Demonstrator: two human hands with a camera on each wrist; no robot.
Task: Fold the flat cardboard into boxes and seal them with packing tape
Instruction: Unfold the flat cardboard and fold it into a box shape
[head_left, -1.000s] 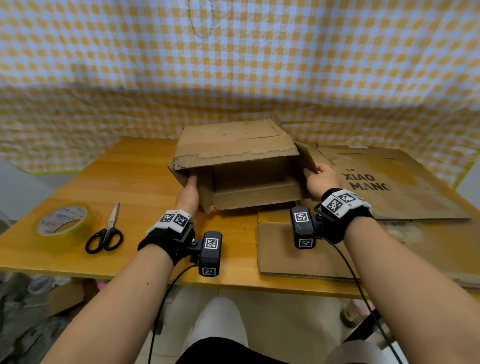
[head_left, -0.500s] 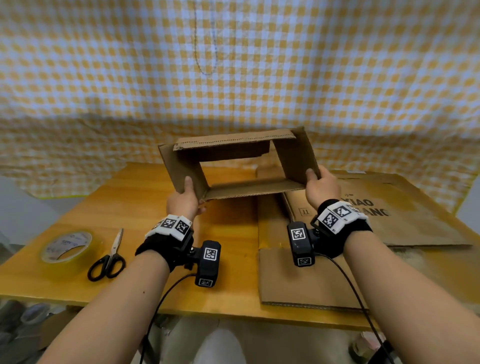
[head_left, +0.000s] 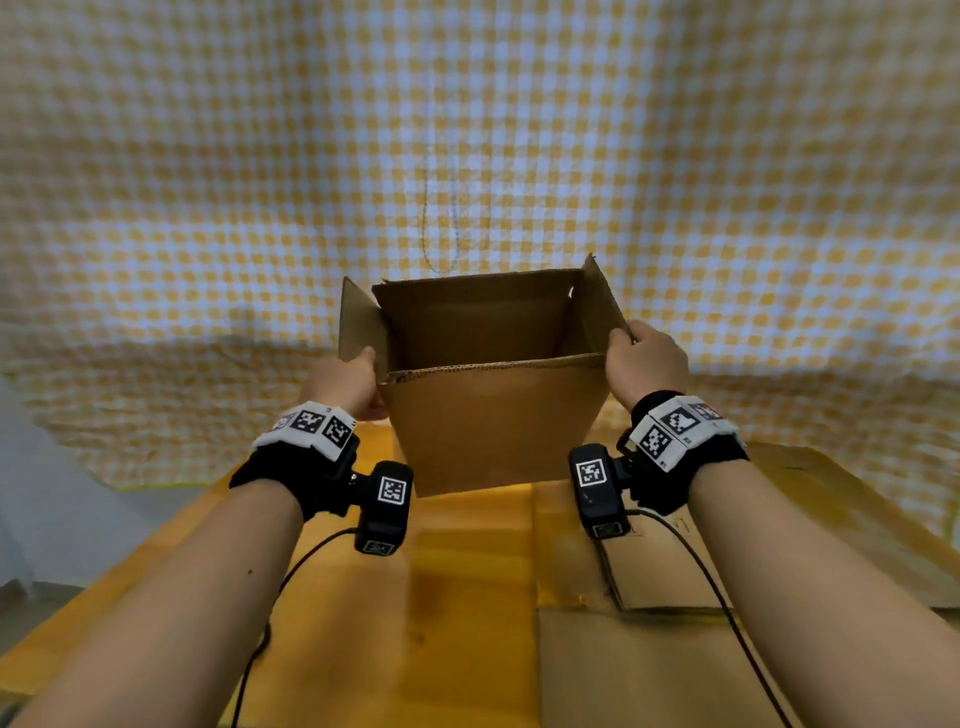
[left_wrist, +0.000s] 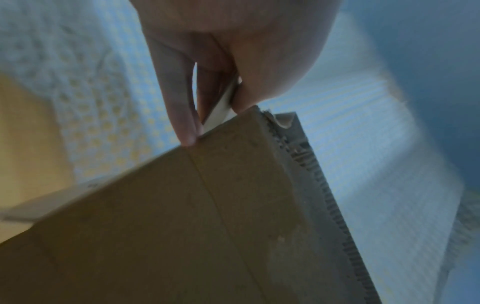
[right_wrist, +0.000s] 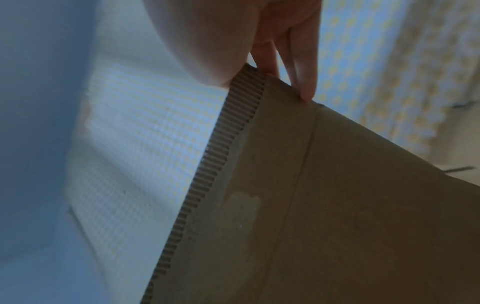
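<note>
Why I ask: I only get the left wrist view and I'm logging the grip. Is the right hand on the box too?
Observer: Yes. The right hand grips the edge of the box's right flap, thumb on one face and fingers on the other.
Operator: Is the box resting on anything?
Observer: No. It is held in the air above the wooden table, with its open end tilted up toward the head camera.
Operator: Any cardboard left to fold?
Observer: Flat cardboard lies on the right part of the table, below the right arm.
</note>
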